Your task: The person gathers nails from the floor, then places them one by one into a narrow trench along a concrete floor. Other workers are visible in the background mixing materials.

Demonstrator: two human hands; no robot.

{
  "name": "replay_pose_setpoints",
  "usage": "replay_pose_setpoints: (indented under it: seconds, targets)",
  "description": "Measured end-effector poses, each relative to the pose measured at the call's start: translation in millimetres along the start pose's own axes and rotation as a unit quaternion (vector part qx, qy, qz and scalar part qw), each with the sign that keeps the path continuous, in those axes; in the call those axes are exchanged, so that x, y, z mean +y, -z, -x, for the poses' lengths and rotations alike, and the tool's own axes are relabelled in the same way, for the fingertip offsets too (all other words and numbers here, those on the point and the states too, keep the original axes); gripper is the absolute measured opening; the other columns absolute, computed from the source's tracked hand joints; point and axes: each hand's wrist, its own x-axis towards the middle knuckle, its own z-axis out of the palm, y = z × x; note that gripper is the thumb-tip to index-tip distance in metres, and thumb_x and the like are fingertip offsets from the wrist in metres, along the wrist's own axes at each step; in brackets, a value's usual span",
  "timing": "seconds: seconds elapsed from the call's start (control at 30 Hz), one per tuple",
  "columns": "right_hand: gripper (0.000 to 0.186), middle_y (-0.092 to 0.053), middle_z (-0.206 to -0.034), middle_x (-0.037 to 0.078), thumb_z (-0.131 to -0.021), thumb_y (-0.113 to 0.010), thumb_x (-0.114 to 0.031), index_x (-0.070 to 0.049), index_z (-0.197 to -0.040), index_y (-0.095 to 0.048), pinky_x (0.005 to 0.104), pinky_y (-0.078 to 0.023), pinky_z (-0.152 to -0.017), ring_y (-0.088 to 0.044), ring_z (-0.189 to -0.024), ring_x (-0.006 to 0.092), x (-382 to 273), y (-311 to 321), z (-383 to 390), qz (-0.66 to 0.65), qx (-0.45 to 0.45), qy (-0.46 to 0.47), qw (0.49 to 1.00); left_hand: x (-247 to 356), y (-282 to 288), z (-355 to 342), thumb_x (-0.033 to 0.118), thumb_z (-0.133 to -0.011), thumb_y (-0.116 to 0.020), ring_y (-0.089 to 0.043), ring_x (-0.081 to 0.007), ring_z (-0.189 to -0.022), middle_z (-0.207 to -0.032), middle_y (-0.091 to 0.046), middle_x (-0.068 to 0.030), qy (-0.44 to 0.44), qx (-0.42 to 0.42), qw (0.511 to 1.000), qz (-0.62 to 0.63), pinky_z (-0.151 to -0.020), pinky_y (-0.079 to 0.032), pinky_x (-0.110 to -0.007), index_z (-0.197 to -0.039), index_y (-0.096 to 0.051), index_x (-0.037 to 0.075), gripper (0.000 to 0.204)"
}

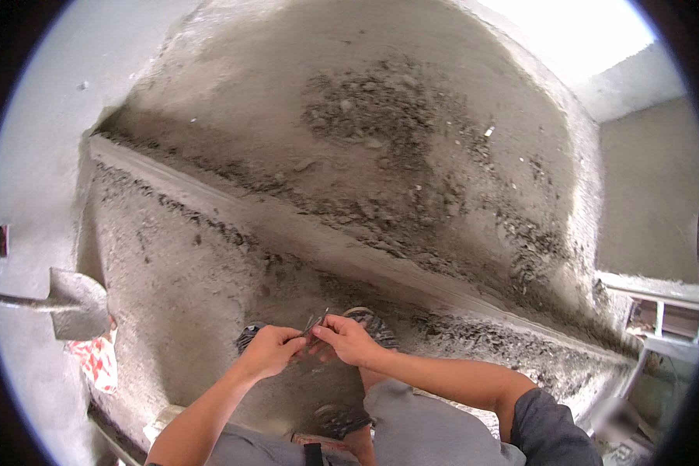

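Observation:
Close together in front of my knees, my left hand (270,351) and my right hand (345,340) meet with thumbs and fingers closed. Between their fingertips are a few thin dark metal pieces (311,321), like nails or bits of wire; they are too small to tell which. Their tips stick up past my fingers. Below and around the hands lie my shoes (340,419) and grey trousers (435,423) on dusty ground.
A low raised ridge (318,233) crosses the floor diagonally, with loose rubble (373,101) beyond it. At left, a shovel (81,304) leans by the wall above a red-and-white bag (97,365). A pale metal frame (660,314) stands at the right.

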Motion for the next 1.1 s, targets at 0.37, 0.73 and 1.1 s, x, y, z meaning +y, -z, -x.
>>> replay_pose_setpoints:
  seconds: [0.37,0.73,1.1]
  targets:
    - [0.025,-0.065,-0.091,0.006,-0.100,-0.050,-0.024,-0.001,-0.109,-0.058,0.0268,-0.054,-0.061,-0.064,-0.074,0.0121,24,31,25,-0.098,0.007,0.072,0.993,-9,-46,-16,0.013,-0.091,-0.060,-0.056,-0.0179,-0.074,-0.082,-0.058,-0.0085,-0.185,0.037,0.979,-0.076,-0.067,-0.044,-0.031,-0.104,-0.067,0.000,0.019]
    - [0.023,-0.059,-0.075,0.004,-0.101,-0.046,-0.026,-0.006,-0.110,-0.052,0.0276,-0.047,-0.050,-0.059,-0.060,0.0166,-25,66,44,-0.132,0.098,0.087,0.983,-15,-24,-49,0.012,-0.084,-0.068,-0.060,-0.0217,-0.077,-0.085,-0.062,-0.0126,-0.193,0.249,0.946,-0.072,-0.068,-0.046,-0.032,-0.101,-0.070,0.001,0.020]
    - [0.019,-0.058,-0.078,0.000,-0.095,-0.054,-0.010,-0.004,-0.111,-0.064,0.0247,-0.043,-0.059,-0.049,-0.066,0.0079,-149,173,30,0.309,0.221,0.200,0.903,-36,-14,-89,0.013,-0.079,-0.073,-0.065,-0.0227,-0.073,-0.082,-0.068,-0.0144,-0.151,0.420,0.895,0.011,-0.069,-0.050,-0.032,-0.092,-0.071,-0.001,0.019]
